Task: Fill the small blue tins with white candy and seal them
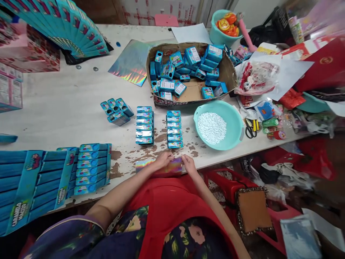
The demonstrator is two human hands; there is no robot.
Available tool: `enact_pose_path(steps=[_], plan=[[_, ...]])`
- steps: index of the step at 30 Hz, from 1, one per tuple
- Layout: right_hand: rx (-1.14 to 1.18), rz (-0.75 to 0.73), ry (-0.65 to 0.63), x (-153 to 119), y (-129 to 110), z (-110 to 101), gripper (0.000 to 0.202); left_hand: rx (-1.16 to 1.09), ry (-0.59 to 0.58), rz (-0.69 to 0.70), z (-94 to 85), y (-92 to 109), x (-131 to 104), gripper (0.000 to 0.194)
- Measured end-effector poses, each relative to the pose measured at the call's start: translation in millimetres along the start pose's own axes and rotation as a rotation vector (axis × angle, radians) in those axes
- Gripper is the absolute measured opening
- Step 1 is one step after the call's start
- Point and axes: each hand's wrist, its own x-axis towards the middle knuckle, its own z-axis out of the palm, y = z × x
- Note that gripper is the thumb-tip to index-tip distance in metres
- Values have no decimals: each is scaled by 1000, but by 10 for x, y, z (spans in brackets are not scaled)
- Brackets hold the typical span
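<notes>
A shiny holographic sheet [172, 168] lies at the table's front edge, close to my red apron. My left hand [163, 159] rests over its upper edge, fingers pinched together. At the sheet's right end, my right hand [189, 164] grips the corner between thumb and fingers. Just beyond them stand two rows of small blue boxes, a left row [144, 126] and a right row [174, 130]. To the right is a turquoise basin [233, 126] holding small white pellets [212, 128].
Behind the rows, a cardboard carton [191, 102] holds many loose blue boxes. A few blue boxes [118, 117] stand at left, near stacked blue display packs [91, 169]. Scissors [250, 129] lie right of the basin. A larger holographic sheet [129, 63] lies behind.
</notes>
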Motion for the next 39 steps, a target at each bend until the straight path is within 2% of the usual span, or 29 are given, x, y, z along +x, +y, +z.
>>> enact_pose_path(steps=[2,4,7,10,15,20,23,25,28,30,32,34,36,39], plan=[[-82,-44,94,-71,-47,6,44,-2,0,-4,-30,-14,14,26],[-294,-191,148,-150,-102,10,39,-1,-1,-5,-48,1,18,27],[-720,-451,134,-246,-137,23,39,-4,2,-12,-52,31,21,27],[-942,-557,113,-296,-86,30,45,-14,10,-38,-42,32,25,26],[-990,-677,70,-357,6,3,43,-25,13,-61,-57,9,40,25],[-852,-791,36,-450,-108,-60,17,0,19,-46,-94,40,47,25],[-767,-746,6,-483,-277,-142,12,26,48,-21,-122,94,-63,25],[-672,-667,24,-477,-435,-210,14,-5,121,51,-149,162,-206,26],[-420,-506,61,-403,-731,-292,13,-267,173,220,-197,317,-414,34],[-253,-385,84,-302,-935,-308,13,-486,123,243,-234,427,-465,39],[-139,-284,129,-158,-1104,-283,14,-624,80,176,-295,503,-424,30],[-66,-228,183,25,-1213,-214,17,-662,88,97,-408,531,-315,30],[-7,-205,228,244,-1261,-111,19,-608,142,60,-581,520,-173,31],[73,-191,290,621,-1275,58,21,-412,272,83,-915,485,63,29]])
